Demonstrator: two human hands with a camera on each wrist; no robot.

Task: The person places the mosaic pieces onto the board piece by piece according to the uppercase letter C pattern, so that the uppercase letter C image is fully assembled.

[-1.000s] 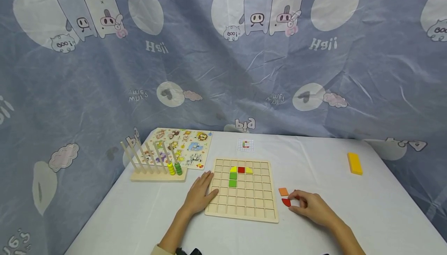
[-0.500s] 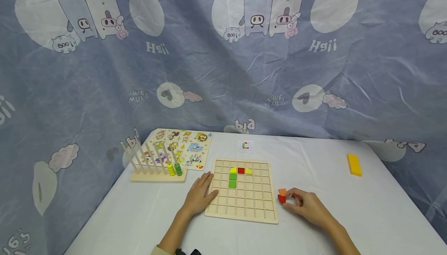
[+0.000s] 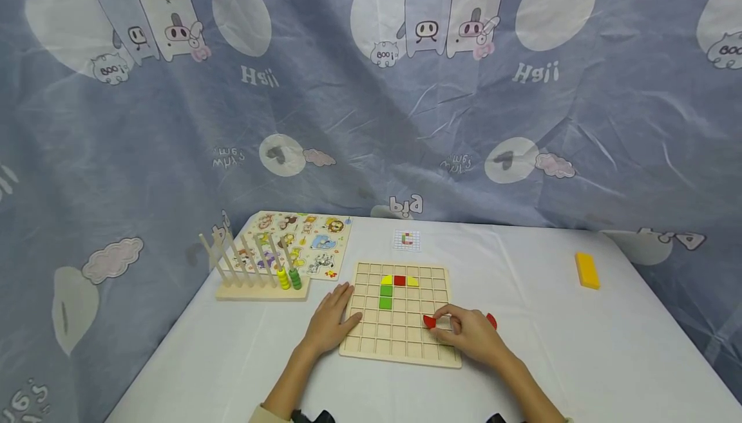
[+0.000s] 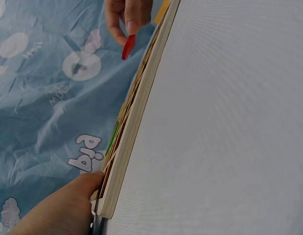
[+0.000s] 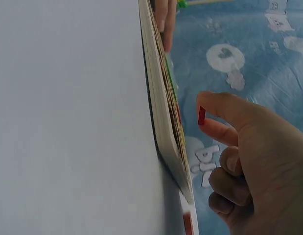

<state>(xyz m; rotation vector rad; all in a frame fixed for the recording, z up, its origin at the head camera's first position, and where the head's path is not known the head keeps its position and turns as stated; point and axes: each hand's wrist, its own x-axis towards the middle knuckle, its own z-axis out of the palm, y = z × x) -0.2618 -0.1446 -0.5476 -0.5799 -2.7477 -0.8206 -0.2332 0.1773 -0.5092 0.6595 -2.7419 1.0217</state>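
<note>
one grid board (image 3: 400, 313), two hands, six tiles

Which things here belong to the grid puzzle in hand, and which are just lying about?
In use: wooden grid board, red piece, pattern card, left hand, right hand.
Lying about: animal puzzle, bead rack, yellow block.

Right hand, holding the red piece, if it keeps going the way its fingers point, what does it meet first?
Likely the left hand resting on the board's far edge; the empty cells between look free. The right hand pinches the red piece.
</note>
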